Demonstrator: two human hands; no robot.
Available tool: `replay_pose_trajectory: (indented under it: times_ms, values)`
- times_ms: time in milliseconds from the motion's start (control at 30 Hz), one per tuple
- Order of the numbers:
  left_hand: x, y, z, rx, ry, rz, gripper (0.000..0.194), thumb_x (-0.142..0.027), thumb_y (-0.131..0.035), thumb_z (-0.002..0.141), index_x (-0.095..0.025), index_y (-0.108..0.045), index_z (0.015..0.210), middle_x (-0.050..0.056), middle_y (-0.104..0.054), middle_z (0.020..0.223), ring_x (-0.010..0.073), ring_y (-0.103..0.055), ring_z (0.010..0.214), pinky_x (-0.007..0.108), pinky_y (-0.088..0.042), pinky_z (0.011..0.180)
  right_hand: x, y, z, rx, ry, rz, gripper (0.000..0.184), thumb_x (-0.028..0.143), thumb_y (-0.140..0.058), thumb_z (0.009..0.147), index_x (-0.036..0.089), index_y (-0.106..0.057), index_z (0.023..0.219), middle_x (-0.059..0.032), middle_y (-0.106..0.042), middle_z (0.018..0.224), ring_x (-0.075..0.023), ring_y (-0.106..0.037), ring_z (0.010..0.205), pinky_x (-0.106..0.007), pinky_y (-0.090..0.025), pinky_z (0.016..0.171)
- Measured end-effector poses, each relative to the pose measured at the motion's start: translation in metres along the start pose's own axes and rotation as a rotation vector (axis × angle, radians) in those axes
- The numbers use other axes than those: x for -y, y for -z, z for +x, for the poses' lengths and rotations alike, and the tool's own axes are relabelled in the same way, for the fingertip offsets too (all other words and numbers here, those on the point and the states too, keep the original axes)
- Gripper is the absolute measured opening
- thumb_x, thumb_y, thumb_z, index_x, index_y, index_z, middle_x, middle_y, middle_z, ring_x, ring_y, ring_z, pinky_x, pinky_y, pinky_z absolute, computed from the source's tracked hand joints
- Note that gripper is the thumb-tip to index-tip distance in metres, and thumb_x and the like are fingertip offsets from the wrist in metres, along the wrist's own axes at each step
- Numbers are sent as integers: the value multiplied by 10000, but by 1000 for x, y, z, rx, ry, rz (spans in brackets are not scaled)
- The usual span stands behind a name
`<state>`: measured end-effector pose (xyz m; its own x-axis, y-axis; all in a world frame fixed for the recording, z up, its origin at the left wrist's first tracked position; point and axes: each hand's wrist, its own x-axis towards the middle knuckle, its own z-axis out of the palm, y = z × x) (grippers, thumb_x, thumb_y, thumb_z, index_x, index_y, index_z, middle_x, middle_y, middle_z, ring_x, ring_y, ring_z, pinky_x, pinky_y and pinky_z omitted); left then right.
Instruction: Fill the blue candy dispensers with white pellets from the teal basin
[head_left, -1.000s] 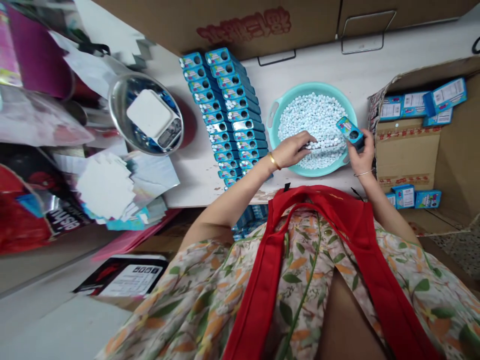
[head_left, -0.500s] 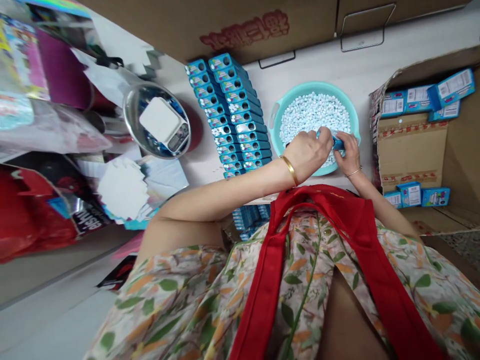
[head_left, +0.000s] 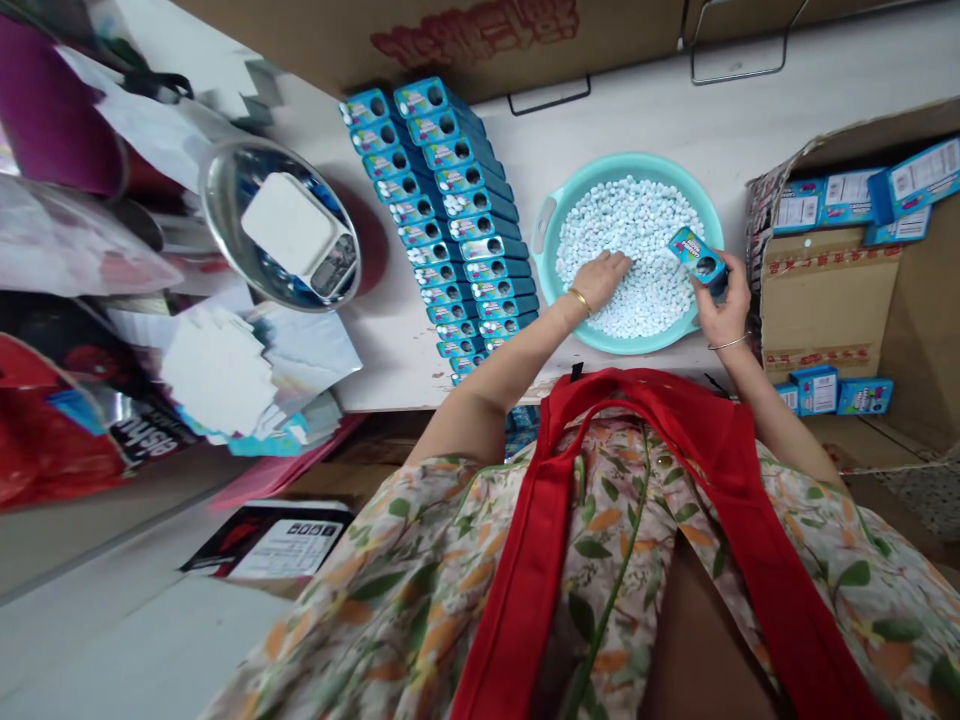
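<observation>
A teal basin [head_left: 551,215] on the white table holds a heap of small white-blue candies [head_left: 637,225]. My left hand [head_left: 601,277] rests in the candies at the basin's near left, fingers curled down into them. My right hand [head_left: 721,305] grips a small blue box [head_left: 697,257] with a round hole in its face, held over the basin's right rim. Two rows of the same blue boxes [head_left: 442,210] lie side by side to the left of the basin.
A steel bowl with a white scale [head_left: 289,225] stands at the left, beside paper sheets [head_left: 217,365] and bags. An open cardboard carton [head_left: 825,290] with blue boxes is at the right. Brown cartons [head_left: 480,40] line the back.
Half a second ago both hands met at the blue box over the basin. My left hand has since dropped back into the candies, and the box is lifted clear in my right hand.
</observation>
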<state>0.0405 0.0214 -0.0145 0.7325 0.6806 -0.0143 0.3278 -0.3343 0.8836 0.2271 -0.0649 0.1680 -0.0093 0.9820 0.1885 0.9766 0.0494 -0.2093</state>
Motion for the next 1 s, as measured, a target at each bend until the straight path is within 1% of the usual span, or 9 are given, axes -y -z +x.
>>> replay_pose_trajectory:
  times_ms: [133, 200, 267, 367, 500, 600, 733, 867, 1000]
  values:
    - [-15, -20, -16, 57, -67, -140, 533, -80, -423, 997, -130, -603, 1495, 213, -649, 1522, 319, -597, 1402, 507, -485, 1190, -4, 1, 5, -16, -30, 47, 582, 654, -590, 1028, 262, -556, 1457, -121, -674, 1365, -330, -695, 1322, -643, -573, 1169]
    - [-17, -22, -21, 81, -109, -230, 543, -106, -463, 978, -111, -585, 1506, 224, -633, 1547, 303, -597, 1421, 483, -462, 1229, -7, 0, 7, -39, -10, 59, 587, 661, -603, 1023, 261, -555, 1449, -106, -675, 1336, -316, -711, 1289, -634, -596, 1140]
    - [-16, -17, -27, 91, -157, -309, 521, -170, -483, 991, -89, -576, 1497, 245, -634, 1535, 297, -617, 1398, 462, -469, 1224, -10, -1, 7, -60, 6, 51, 582, 660, -604, 1025, 259, -554, 1444, -94, -685, 1306, -298, -729, 1245, -618, -620, 1112]
    - [-12, 4, -43, 49, -251, -376, 477, -329, -495, 1041, -111, -583, 1457, 247, -666, 1472, 298, -648, 1337, 452, -502, 1178, -11, 1, 5, -74, -3, 18, 568, 648, -610, 1019, 250, -565, 1422, -99, -705, 1281, -290, -739, 1206, -597, -631, 1102]
    - [-10, 53, -73, -52, -354, -326, 446, -422, -473, 1080, -148, -603, 1408, 218, -700, 1387, 295, -658, 1306, 444, -525, 1137, -4, 4, 2, -43, 17, -4, 516, 572, -602, 1008, 242, -586, 1405, -131, -724, 1319, -322, -729, 1238, -631, -606, 1135]
    - [-22, 90, -90, -82, -372, -192, 404, -357, -483, 1078, -153, -613, 1402, 193, -711, 1345, 288, -672, 1274, 432, -539, 1108, 8, 2, -1, 46, 48, -53, 452, 490, -564, 1012, 261, -605, 1399, -140, -732, 1378, -334, -708, 1313, -642, -566, 1197]
    - [-54, 127, -100, -38, -283, 77, 362, -196, -512, 1026, -165, -652, 1358, 156, -723, 1294, 280, -695, 1215, 410, -554, 1057, 17, -9, -7, 113, 97, -96, 420, 449, -525, 1018, 278, -618, 1391, -133, -742, 1415, -321, -691, 1373, -644, -498, 1285]
    - [-100, 144, -108, 15, -136, 303, 356, -118, -458, 1050, -135, -663, 1340, 158, -735, 1199, 262, -719, 1141, 352, -560, 940, 16, -24, -16, 148, 130, -78, 443, 429, -516, 1005, 255, -620, 1400, -145, -744, 1433, -331, -685, 1395, -683, -447, 1320]
    - [-135, 143, -117, -2, -101, 403, 345, -138, -378, 1111, -110, -671, 1293, 167, -735, 1122, 274, -715, 1150, 341, -550, 916, 16, -34, -21, 168, 129, -36, 440, 431, -506, 1009, 255, -624, 1396, -144, -750, 1422, -332, -693, 1379, -699, -436, 1323]
